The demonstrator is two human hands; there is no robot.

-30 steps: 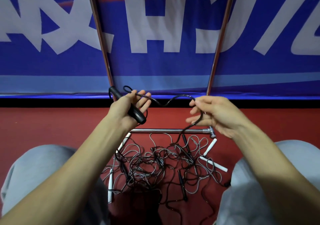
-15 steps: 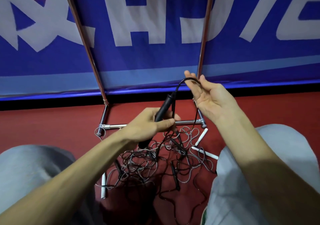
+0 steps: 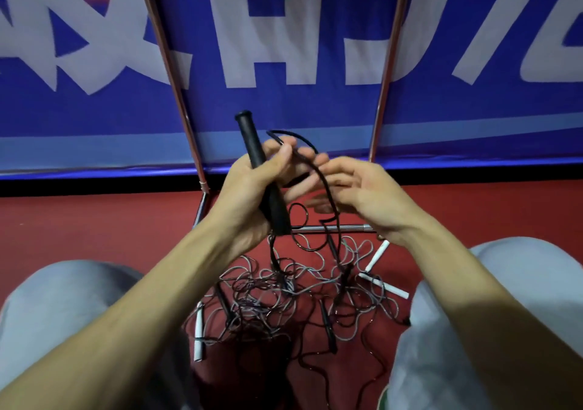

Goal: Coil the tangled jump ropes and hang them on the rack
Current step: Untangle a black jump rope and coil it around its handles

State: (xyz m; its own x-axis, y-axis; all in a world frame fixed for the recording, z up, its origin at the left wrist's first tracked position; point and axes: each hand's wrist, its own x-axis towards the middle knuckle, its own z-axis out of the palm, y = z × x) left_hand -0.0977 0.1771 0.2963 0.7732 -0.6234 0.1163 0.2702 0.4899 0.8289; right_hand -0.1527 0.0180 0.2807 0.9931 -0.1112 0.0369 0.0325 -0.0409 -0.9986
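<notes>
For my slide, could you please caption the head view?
Left grip holds a black handle; right grip guides its cord.

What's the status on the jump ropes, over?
Left hand grips black handle. Right hand at its cord, grip blurred. Rope pile tangled on floor below.

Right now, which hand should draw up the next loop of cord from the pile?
Right, likely. The left hand grips the black handle with the cord looped at its fingers, so it is busy. The right hand holds nothing, its fingers loose beside the cord that drops to the pile.
</notes>
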